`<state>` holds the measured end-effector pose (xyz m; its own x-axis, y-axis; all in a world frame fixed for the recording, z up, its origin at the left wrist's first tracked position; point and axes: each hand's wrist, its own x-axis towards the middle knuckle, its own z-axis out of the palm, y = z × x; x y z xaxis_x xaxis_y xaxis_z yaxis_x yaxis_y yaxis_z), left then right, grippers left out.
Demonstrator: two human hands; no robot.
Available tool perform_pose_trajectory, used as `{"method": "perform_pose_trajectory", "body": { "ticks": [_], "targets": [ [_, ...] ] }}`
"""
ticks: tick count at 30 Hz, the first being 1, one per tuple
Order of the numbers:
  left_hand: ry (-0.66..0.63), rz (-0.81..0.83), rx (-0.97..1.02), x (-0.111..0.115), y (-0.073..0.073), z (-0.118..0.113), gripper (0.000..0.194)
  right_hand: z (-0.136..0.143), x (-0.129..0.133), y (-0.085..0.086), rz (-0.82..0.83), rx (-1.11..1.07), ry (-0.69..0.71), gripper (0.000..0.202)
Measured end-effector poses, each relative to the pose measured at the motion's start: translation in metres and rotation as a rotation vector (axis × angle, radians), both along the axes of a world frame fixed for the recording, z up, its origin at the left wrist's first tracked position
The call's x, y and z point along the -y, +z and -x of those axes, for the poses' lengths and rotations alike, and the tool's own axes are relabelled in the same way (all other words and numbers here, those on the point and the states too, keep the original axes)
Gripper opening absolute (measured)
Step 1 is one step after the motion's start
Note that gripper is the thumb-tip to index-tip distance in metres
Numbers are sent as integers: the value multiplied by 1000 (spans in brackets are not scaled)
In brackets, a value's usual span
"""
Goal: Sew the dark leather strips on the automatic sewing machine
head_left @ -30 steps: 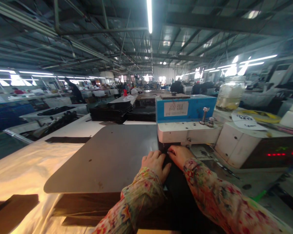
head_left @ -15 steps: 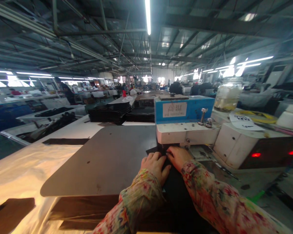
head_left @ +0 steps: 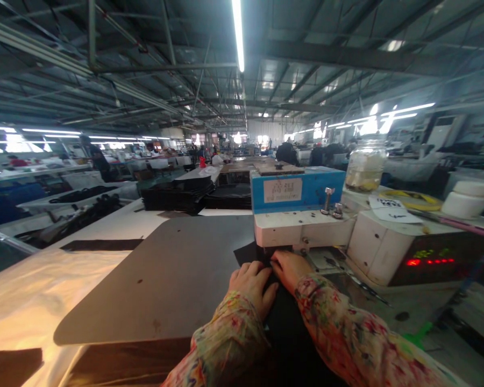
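In front of the machine's white head [head_left: 306, 230], the black material [head_left: 286, 325] lies beneath a loosely spread left hand [head_left: 249, 284] and a right hand [head_left: 292, 270] whose grip cannot be told, both seemingly steadying it.

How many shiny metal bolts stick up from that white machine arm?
2: a taller silver bolt and, just right of it, a shorter silver bolt; others may be hidden.

A matte black sheet [head_left: 287, 322] lies lengthwise along the right edge of the grey plate [head_left: 157, 285], an angular flap [head_left: 245, 253], apparently part of it, jutting over near the far right corner.
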<state>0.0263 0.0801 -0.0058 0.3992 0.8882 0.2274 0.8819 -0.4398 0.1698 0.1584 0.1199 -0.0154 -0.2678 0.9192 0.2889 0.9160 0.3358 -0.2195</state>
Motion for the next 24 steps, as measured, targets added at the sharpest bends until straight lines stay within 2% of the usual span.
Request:
{"method": "perform_pose_trajectory", "body": {
  "ticks": [13,24],
  "targets": [
    [4,13,1,2,2,-1,31,1,3,3,2,55,-12,13],
    [-42,-64,22,-1,-8,4,29,0,3,2,3,50,-10,14]
  ]
}}
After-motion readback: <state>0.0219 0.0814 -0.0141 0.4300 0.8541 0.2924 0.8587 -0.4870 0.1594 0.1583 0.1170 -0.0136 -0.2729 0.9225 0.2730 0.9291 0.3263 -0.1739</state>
